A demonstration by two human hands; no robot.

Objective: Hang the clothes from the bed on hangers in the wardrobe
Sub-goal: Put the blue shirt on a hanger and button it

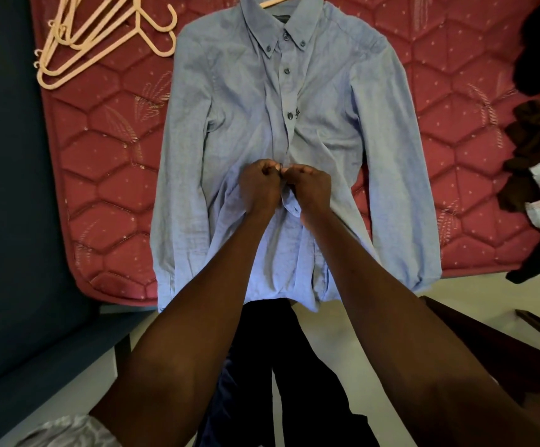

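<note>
A light blue button-down cotton shirt point(246, 130) lies face up on the red quilted mattress of the bed point(100, 188), its hem hanging over the near edge. A pale pink plastic hanger point(281, 0) shows at the collar and seems already threaded inside. The upper buttons look fastened; the placket below the hands is open.

The left hand point(259, 183) and right hand point(310, 185) meet at the placket around mid-chest, knuckles nearly touching. Each grip is narrow, fingers curled in and pinching the shirt's front edges, probably working a button through its hole, though the button itself is hidden between the fingers.

A loose bunch of spare pale pink hangers point(100, 37) sits at the upper left of the mattress, well apart from the shirt. A heap of dark and striped clothes point(539, 162) waits at the right edge.

What could go wrong from here: the fabric bunches under the hands, so the button may be pushed into the wrong hole, leaving the front skewed. Pulling toward the body could drag the shirt further off the mattress and slip the collar off the hanger. Only a tip of the hanger is visible, so the shoulders may not be seated, and lifting could let one side slide off
</note>
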